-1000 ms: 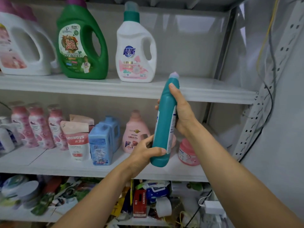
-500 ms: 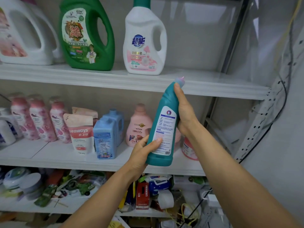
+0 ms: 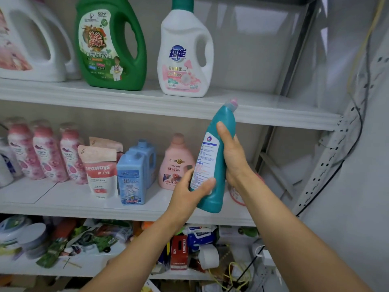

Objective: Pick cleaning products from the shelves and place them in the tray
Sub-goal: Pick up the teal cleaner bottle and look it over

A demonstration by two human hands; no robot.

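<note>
A tall teal bottle [image 3: 220,165] with an angled neck, a pale cap and a white back label is held in front of the middle shelf [image 3: 80,204], tilted with its top to the right. My right hand [image 3: 233,159] grips its upper body from the right side. My left hand [image 3: 189,191] grips its lower part from the left, thumb across the label. No tray is in view.
The top shelf [image 3: 263,112] carries a green jug [image 3: 111,45], a white jug [image 3: 185,53] and white-pink jugs at left. The middle shelf holds pink bottles, pouches, blue bottles [image 3: 134,175] and a pink bottle [image 3: 176,163]. The bottom shelf is cluttered; cables hang at right.
The teal bottle has dropped slightly and turned so its white label faces me, and it now leans more to the right. Both hands kept their hold on it.
</note>
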